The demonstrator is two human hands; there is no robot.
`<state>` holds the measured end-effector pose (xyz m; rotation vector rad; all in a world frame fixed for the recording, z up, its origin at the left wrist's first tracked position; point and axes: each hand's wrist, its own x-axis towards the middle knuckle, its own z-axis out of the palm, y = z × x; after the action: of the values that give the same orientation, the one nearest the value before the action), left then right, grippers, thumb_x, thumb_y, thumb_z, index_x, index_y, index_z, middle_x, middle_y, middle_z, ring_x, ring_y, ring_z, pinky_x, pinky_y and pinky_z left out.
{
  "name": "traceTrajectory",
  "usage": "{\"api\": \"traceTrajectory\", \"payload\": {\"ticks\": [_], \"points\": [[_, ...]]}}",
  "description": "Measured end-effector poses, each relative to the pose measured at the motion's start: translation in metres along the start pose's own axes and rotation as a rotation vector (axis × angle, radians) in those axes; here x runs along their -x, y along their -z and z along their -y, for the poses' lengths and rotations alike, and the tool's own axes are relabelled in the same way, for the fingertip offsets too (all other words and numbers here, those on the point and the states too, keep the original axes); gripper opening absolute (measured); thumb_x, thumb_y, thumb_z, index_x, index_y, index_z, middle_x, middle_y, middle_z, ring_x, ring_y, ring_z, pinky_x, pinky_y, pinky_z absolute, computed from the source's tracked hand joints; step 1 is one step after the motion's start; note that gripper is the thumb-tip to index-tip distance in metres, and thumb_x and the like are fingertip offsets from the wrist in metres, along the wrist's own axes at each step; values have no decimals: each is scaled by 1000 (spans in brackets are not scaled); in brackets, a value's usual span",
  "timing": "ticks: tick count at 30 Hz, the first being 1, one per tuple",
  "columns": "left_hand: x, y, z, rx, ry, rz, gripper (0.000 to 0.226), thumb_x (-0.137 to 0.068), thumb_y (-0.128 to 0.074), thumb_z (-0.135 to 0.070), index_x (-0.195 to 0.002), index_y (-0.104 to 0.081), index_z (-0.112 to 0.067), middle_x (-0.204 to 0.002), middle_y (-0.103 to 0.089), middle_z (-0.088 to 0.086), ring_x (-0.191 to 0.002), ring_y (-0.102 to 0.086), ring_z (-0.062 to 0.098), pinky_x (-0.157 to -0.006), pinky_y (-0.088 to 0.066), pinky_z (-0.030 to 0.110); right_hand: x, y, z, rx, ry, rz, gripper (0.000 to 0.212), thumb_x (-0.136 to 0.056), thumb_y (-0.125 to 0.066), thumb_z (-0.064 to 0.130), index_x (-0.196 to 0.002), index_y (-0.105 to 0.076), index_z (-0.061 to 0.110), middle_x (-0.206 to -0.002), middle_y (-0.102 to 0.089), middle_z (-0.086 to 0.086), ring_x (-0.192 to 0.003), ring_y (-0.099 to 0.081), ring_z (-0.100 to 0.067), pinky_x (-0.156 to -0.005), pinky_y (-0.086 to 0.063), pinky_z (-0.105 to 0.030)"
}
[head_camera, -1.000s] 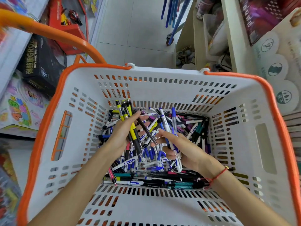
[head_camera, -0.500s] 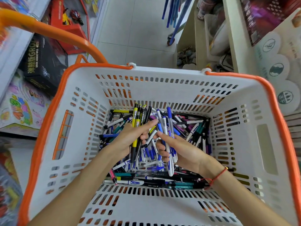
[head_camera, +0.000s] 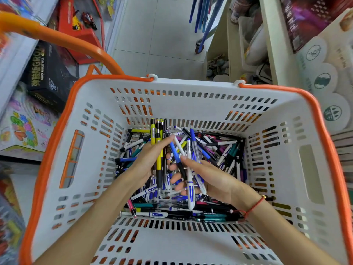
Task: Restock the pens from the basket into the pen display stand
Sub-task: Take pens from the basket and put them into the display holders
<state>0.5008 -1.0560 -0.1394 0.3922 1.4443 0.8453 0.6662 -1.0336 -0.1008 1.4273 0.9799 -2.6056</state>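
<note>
Head view: both hands reach down into the white, orange-rimmed shopping basket (head_camera: 191,96), where the loose pens (head_camera: 219,150) lie heaped on its floor. They are being sorted by kind, it seems, so that each bunch can go to the stand in one trip; the pen display stand itself is not in view.

The left hand (head_camera: 147,159) holds a bunch of yellow-and-black pens (head_camera: 158,142) upright and parallel, caps pointing away from the person. Its fingers (head_camera: 164,144) are curled round the barrels, thumb side pressing them together, which keeps the bunch aligned.

The right hand (head_camera: 208,176), just beside the left, grips several blue-and-white pens (head_camera: 191,180) that fan out above and below its fingers (head_camera: 188,162). Those fingers are bent round the barrels, the forefinger stretched toward the left hand's bunch; a blue pen (head_camera: 176,155) crosses between the two hands, and I cannot tell which hand carries it.

A red string bracelet (head_camera: 254,206) sits on the right wrist. Beyond the fingers, outside the basket, boxed toys (head_camera: 49,73) stand on the left.
</note>
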Motion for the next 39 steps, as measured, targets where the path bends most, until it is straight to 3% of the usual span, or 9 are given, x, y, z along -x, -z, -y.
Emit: {"api": "traceTrajectory", "payload": {"ticks": [2,6,9,12,17,23,31,36,39], "points": [[1,-3,0,14,-5,-26,19,-87,-60,-56,-96,-61,-39,-122,-48,-11,-121,-38,6,-114,-25,41,0,-2,-3,41,-33,-17,49,-98,-45,46,-119,-63,5,-97,-72,-14,-78,-70,-21,-71,-57,-30],[-3,-3,4,65,-31,-59,53,-88,-54,-57,-130,-57,-25,-149,-43,-2,-143,-29,15,-117,-21,43,-1,-3,-5,88,18,-89,51,-98,-46,44,-116,-60,-2,-89,-73,-18,-66,-69,-22,-67,-57,-29],[-3,0,3,107,-38,-88,33,-84,-61,-56,-86,-76,-26,-102,-75,-4,-125,-54,20,-113,-31,50,0,-1,-5,154,100,-182,44,-98,-45,43,-101,-63,2,-76,-70,-16,-53,-59,-18,-54,-49,-19],[-7,2,5,74,-43,-127,37,-87,-63,-48,-69,-65,-16,-61,-64,-6,-77,-63,17,-102,-42,47,-2,2,-6,216,132,-269,52,-99,-44,44,-101,-66,-2,-53,-52,-5,-45,-44,-14,-48,-42,-19],[4,-8,0,-152,81,-69,52,-71,-67,-65,-72,-57,-13,-55,-53,-4,-71,-58,14,-89,-38,28,-4,-4,-5,131,139,-169,44,-96,-45,50,-90,-58,9,-53,-36,1,-40,-30,-9,-45,-30,-20],[13,-12,-2,45,151,160,32,-79,-72,-43,-71,-57,-15,-50,-40,-6,-43,-38,6,-45,-41,17,-4,-7,-7,115,200,-51,50,-97,-42,47,-115,-60,4,-66,-44,-5,-39,-35,-6,-42,-35,-16],[6,-13,5,-17,30,-157,49,-78,-69,-56,-66,-56,-11,-48,-48,-2,-51,-51,11,-66,-39,24,-1,1,-1,174,188,-97,37,-102,-43,32,-126,-44,4,-87,-66,-4,-70,-65,-19,-60,-54,-26],[7,-14,-1,41,13,-206,47,-78,-67,-57,-64,-58,-13,-55,-50,0,-63,-54,13,-66,-40,22,2,-4,-1,297,262,-176,20,-105,-36,30,-109,-42,10,-72,-54,-3,-47,-40,-11,-45,-33,-19],[10,-16,-1,24,8,-114,52,-57,-72,-62,-71,-62,-13,-60,-52,0,-68,-55,17,-78,-48,32,-2,-7,-6,259,300,-239,24,-105,-36,31,-112,-40,9,-66,-57,-2,-40,-37,-11,-41,-29,-20]]}}
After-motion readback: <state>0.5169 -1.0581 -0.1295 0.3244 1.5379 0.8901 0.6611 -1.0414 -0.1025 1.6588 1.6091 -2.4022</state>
